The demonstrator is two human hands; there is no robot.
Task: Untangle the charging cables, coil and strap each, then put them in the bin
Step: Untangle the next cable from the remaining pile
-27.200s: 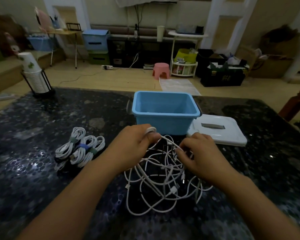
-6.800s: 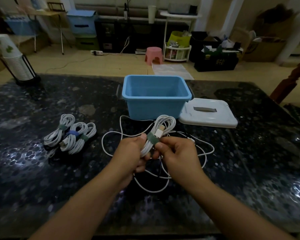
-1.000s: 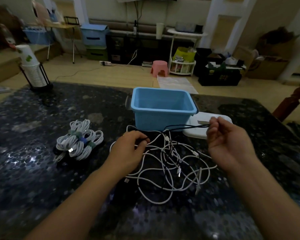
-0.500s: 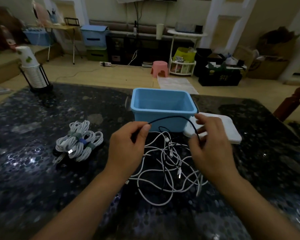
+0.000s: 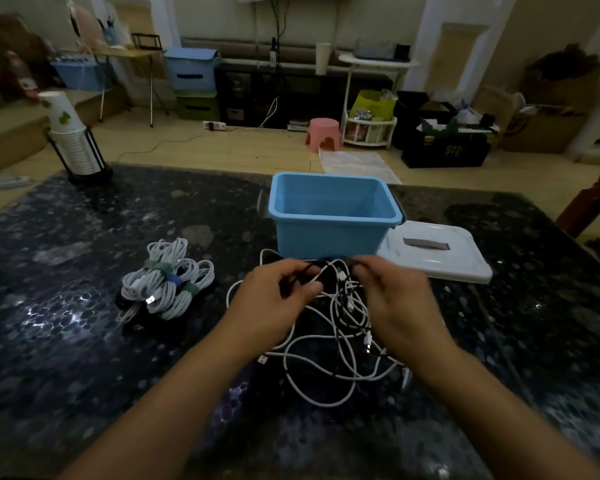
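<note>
A tangle of white cables [image 5: 329,362] lies on the dark table just in front of the blue bin [image 5: 329,233]. A black cable [image 5: 300,276] runs through it. My left hand [image 5: 278,299] holds loops of the black cable between thumb and curled fingers. My right hand [image 5: 395,296] pinches the same black cable a short way to the right, close to the bin's front wall. Several coiled white cables [image 5: 168,284] with green and blue straps lie in a pile to the left. The bin looks empty.
The bin's white lid [image 5: 433,258] lies flat to the right of the bin. A stack of paper cups in a black holder [image 5: 71,140] stands at the table's far left corner. A wooden post [image 5: 589,199] rises by the right edge.
My hands have come closer together, gathering the black cable into a smaller loop at the left hand. Earlier the right hand held it stretched out to the right above the lid.
</note>
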